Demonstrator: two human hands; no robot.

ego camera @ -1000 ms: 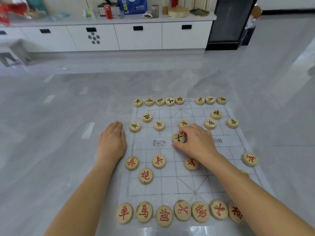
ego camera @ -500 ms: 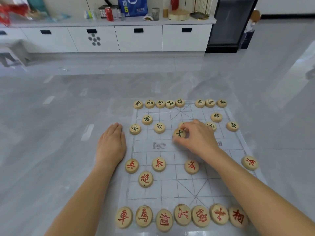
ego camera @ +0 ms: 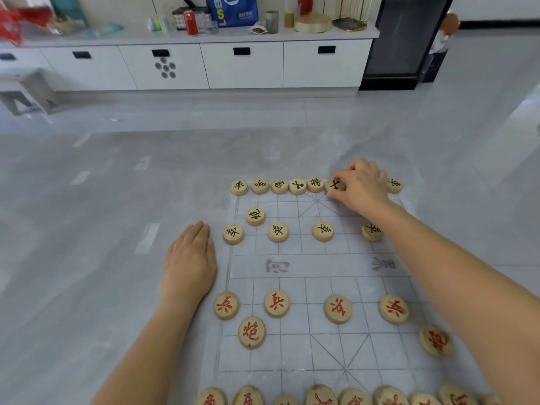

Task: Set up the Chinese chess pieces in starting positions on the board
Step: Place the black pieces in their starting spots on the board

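A translucent chess board sheet [ego camera: 318,267] lies on the grey floor. My right hand [ego camera: 361,185] pinches a black-lettered advisor piece [ego camera: 335,185] at the far back row, just right of the black general [ego camera: 315,184]. Several black pieces fill that row, and black soldiers [ego camera: 323,230] and a cannon [ego camera: 255,216] stand below it. My left hand [ego camera: 190,260] rests flat on the floor at the board's left edge. Red soldiers [ego camera: 276,303] and red cannons [ego camera: 252,332] sit nearer me, with the red back row [ego camera: 320,397] at the bottom edge.
A long white cabinet [ego camera: 242,65] with cluttered top stands at the back. A dark glass-fronted unit [ego camera: 403,42] is at the back right, and a grey stool [ego camera: 26,92] is at the far left.
My right hand has carried the black advisor piece from the board's middle up to the far back row. The left hand has stayed in place.
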